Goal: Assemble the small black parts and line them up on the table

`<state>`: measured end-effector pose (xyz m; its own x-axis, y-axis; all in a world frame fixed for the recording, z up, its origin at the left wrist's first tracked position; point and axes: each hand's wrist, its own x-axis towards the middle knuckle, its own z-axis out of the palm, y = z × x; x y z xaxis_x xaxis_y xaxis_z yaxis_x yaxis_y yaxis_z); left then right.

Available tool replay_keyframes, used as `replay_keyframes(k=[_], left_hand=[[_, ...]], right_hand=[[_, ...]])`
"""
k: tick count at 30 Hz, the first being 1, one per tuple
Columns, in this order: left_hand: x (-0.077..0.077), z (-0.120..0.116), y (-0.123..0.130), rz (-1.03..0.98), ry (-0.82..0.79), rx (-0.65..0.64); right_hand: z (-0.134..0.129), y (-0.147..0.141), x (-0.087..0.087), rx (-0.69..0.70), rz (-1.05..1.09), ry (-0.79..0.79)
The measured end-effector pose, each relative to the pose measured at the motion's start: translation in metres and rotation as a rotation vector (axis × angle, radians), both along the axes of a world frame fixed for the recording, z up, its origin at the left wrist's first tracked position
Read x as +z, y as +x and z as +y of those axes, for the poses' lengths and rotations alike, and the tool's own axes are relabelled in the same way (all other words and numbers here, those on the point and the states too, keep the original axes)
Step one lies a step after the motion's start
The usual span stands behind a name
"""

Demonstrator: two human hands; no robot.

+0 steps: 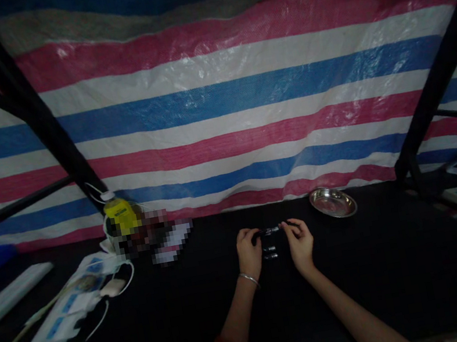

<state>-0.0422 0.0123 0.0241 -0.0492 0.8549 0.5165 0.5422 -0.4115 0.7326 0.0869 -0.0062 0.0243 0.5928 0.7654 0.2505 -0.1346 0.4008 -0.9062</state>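
Note:
Over the black table (218, 314), my left hand (249, 254) and my right hand (301, 243) face each other with fingers pinched. Between their fingertips is a small dark tube-like piece (271, 230) with shiny parts; its exact kind is too small and dim to make out. My left fingers are at its dark left end, my right fingers at its right end. Just nearer to me, two similar small dark pieces, an upper one (269, 249) and a lower one (271, 256), lie side by side between my wrists. A silvery bangle circles my left wrist.
A round metal dish (333, 203) stands at the back right. At left are a yellow bottle (121, 213), a power strip (49, 332) with plugs and loose white cables, and a long white bar (11, 294). Striped sheeting (225, 101) hangs behind, between black frame posts.

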Motion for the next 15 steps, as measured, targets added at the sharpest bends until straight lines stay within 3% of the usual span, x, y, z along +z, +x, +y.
replay_keyframes(k=[15], left_hand=[[0.0068,-0.0046,0.0024,-0.034,-0.023,-0.045]], right_hand=[[0.0003,0.0018,-0.0008,-0.013,0.003,0.012]])
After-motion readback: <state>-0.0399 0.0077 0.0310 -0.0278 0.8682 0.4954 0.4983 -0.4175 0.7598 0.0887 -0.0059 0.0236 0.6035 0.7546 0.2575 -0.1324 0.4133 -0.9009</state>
